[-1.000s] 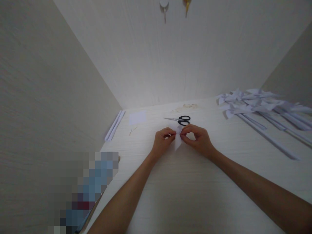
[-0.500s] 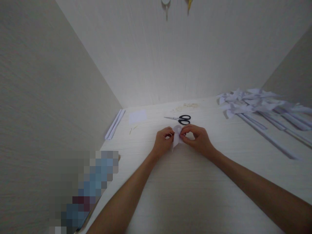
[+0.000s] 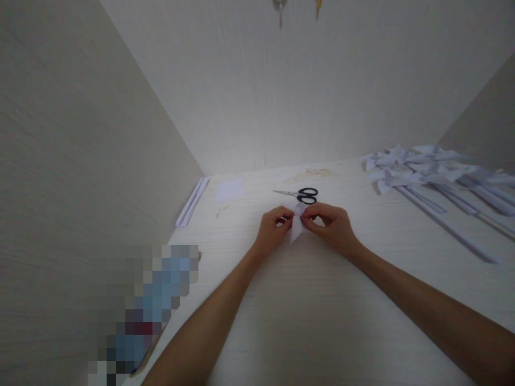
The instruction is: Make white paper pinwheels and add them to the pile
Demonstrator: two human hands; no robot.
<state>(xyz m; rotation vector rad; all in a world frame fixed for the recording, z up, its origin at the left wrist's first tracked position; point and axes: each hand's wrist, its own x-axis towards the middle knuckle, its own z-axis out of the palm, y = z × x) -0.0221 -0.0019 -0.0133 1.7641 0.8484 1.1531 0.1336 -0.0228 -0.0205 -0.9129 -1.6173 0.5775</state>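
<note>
White paper (image 3: pixel 296 228), a small folded piece, is hanging between my hands just above the table (image 3: pixel 306 311), its long axis pointing toward me. I am pinching its top with both the left hand (image 3: pixel 274 230) and the right hand (image 3: pixel 330 228); black-handled scissors (image 3: pixel 302 194) are lying just beyond.

Single head view, forward-down over table (image 3: pixel 306 321), hands close, walls beyond

Small white folded paper piece (image 3: pixel 296 228) (pointed end down) above table.
</note>
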